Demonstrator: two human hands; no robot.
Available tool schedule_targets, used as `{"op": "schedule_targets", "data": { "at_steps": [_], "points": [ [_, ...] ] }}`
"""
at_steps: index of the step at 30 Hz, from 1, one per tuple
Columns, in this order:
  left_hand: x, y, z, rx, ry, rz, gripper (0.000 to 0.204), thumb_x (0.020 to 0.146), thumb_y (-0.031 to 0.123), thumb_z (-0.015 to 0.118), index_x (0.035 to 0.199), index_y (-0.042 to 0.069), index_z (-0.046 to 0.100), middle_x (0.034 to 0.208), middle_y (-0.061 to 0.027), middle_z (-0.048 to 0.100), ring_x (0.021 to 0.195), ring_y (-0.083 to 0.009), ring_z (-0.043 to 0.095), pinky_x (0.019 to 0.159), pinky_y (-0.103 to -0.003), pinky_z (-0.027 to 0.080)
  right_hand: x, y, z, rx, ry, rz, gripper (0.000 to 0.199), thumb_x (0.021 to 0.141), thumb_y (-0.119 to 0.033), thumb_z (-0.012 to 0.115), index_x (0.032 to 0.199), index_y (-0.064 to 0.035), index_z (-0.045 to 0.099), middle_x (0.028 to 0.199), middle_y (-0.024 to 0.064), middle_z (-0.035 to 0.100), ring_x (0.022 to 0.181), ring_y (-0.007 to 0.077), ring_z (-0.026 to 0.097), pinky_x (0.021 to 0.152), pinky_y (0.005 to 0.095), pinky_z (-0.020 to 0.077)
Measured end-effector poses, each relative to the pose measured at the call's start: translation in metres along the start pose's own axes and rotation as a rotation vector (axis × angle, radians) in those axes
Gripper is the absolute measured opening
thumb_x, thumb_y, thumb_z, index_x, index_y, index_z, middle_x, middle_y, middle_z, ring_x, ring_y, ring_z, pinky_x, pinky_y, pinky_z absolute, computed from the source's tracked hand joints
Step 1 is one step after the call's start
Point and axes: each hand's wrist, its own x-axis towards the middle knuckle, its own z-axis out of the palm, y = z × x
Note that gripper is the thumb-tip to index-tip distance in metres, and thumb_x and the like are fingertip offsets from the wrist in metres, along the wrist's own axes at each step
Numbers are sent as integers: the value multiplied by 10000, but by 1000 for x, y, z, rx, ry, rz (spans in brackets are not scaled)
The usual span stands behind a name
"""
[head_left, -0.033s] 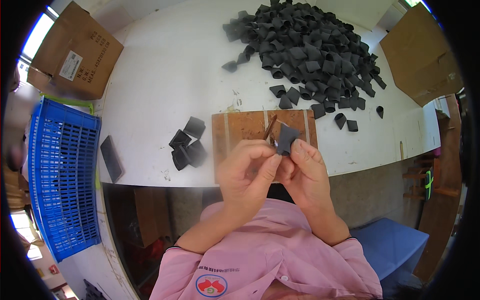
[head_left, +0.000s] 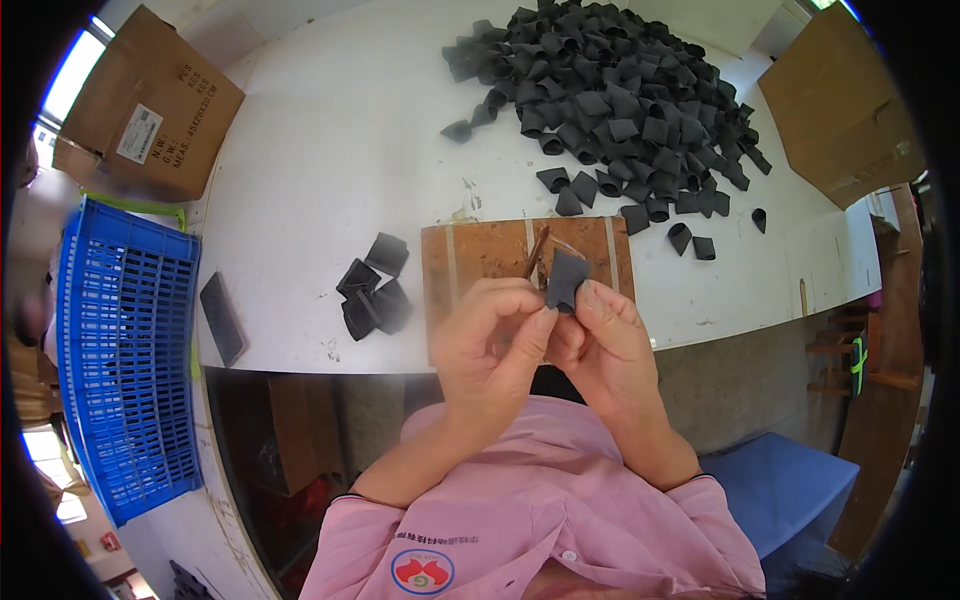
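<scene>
Evidently both hands are closed on one dark grey piece (head_left: pixel 567 278), raised over the right half of the wooden board (head_left: pixel 478 255) at the tabletop's (head_left: pixel 310 150) front edge; the left hand (head_left: pixel 495 335) pinches its lower left corner, thumb against forefinger, and the right hand (head_left: pixel 612 330) grips its right edge; a slim brown object (head_left: pixel 537 254) lies just beyond the fingers on the board, its kind unclear; a heap of similar pieces (head_left: pixel 620 110) spreads from the tabletop's far edge toward the board's far right corner, stray ones lying nearest; a small cluster (head_left: pixel 378 285) sits left of the board, near the front edge, with a strip of white surface between as room for the left hand; a flat dark slab (head_left: pixel 222 318) lies by the front left corner, beside the blue basket (head_left: pixel 130 370).
</scene>
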Motion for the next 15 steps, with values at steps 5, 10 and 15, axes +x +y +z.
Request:
{"op": "schedule_targets", "data": {
  "at_steps": [5,10,15],
  "points": [
    [-6,-7,0,60,41,-43,99,760,-35,587,850,-17,547,871,-77,533,694,-101,532,578,-205,425,-2,5,-13,-87,-59,39,248,883,-258,491,754,-52,539,575,-18,463,512,54,401,454,191,314],
    [-4,-10,-3,259,5,52,56,787,-23,576,824,-31,535,843,-43,543,645,-45,496,559,-165,405,-4,2,-21,-533,0,3,223,850,-228,544,797,-13,558,615,11,502,536,87,463,461,206,357],
    [-3,-6,-4,365,-62,18,44,779,-30,576,799,-28,537,738,-19,543,606,-37,492,528,-163,399,-2,-1,-13,-1110,34,-891,168,668,-18,670,802,-6,570,730,84,549,563,155,526,466,254,422]
  ]
}}
